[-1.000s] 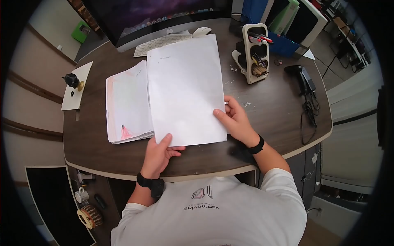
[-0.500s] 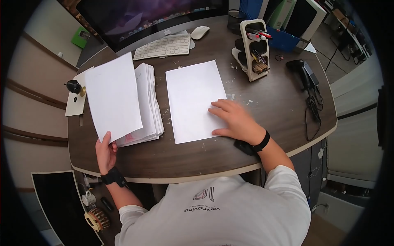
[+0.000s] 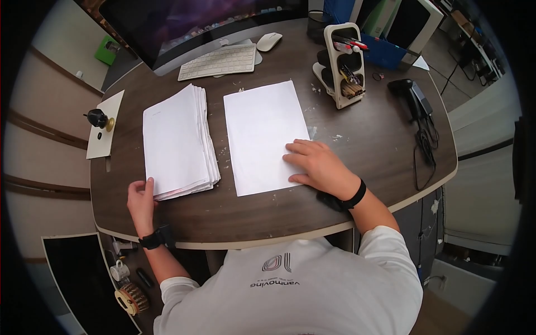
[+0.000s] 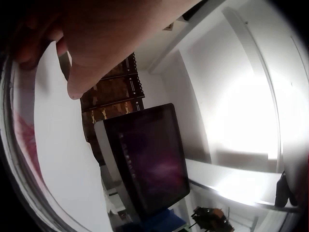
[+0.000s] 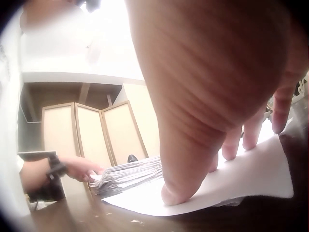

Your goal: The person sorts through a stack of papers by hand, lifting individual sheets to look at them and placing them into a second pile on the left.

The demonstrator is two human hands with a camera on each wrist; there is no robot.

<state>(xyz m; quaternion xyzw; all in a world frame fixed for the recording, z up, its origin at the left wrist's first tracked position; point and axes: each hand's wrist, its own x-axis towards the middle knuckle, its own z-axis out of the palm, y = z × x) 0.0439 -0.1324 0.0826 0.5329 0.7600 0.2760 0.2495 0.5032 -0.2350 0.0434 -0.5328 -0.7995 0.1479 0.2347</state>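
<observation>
A stack of papers (image 3: 207,148) lies on the left of the desk, its right edges uneven. A white sheet (image 3: 172,134) covers its top. At the stack's lower left corner my left hand (image 3: 141,202) pinches this sheet, thumb on its upper face. In the left wrist view a pinkish page shows beneath the sheet (image 4: 65,150). Another white paper (image 3: 259,131) lies flat to the right of the stack. My right hand (image 3: 324,167) rests on its lower right part with fingers spread, and the right wrist view shows the fingertips (image 5: 229,151) pressing down on it.
A keyboard (image 3: 218,62), mouse (image 3: 269,41) and monitor (image 3: 206,28) stand at the back. Behind the right hand is a pen holder (image 3: 346,67); a black corded device (image 3: 413,103) lies at the right edge. Far left, a pale board (image 3: 106,125) bears a small dark object.
The papers held in both hands a second ago were parted. My left hand carried a sheet left and lowered it onto the stack; my right hand came down on the other paper and stayed there.
</observation>
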